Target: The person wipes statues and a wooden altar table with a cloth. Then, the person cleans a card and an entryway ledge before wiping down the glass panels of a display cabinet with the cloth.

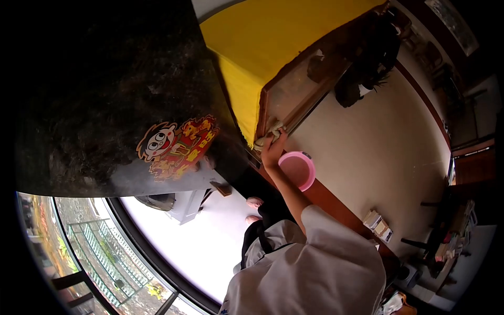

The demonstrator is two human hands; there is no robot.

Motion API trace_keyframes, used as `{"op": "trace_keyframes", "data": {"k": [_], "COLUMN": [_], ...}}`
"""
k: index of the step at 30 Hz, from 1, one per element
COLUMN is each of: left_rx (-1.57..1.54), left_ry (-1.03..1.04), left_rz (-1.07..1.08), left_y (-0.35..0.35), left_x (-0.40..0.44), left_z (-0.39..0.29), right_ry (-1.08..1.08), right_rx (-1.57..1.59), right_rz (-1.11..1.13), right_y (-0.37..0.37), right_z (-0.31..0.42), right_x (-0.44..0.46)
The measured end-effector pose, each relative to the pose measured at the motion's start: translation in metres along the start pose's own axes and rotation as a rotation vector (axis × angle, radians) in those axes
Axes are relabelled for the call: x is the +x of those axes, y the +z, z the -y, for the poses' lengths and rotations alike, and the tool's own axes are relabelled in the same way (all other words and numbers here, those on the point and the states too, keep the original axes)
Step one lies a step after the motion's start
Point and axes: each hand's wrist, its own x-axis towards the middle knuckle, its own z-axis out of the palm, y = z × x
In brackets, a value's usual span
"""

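Observation:
My right hand reaches forward, its fingers closed around a pale, crumpled cloth. The cloth is against the lower corner of a wood-framed cabinet, whose front looks like glass. A bright yellow cover is draped over that cabinet, its fringed edge hanging close to my fingers. Right beside my wrist is a round pink basin, partly hidden by my forearm; its inside looks reddish brown. My left hand is out of sight.
A dark door-like panel with a cartoon sticker stands at left. A stack of books or papers lies at right, past a reddish-brown strip. Dark furniture stands farther off. Window bars show lower left.

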Motion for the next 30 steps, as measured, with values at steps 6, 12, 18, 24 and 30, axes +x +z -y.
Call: {"op": "trace_keyframes", "data": {"k": [6,12,18,24,30], "left_rx": [-0.182,-0.409,-0.483,-0.515,-0.482], "left_ry": [-0.201,-0.357,-0.216,-0.181,-0.221], "left_rz": [-0.041,-0.358,-0.329,-0.038,-0.167], "left_y": [-0.012,-0.032,0.094,0.236,0.349], "left_x": [0.001,-0.017,0.005,-0.005,-0.047], "left_z": [-0.014,-0.06,-0.114,-0.106,-0.11], "right_ry": [0.072,-0.361,0.173,-0.026,-1.312], "right_rx": [0.19,0.23,0.127,0.266,0.324], "right_rz": [-0.139,-0.219,-0.182,-0.011,0.257], "right_y": [-0.017,-0.047,-0.01,-0.064,-0.083], "right_z": [0.093,0.17,-0.041,0.083,0.118], "right_x": [0.078,0.199,0.133,0.218,0.284]}}
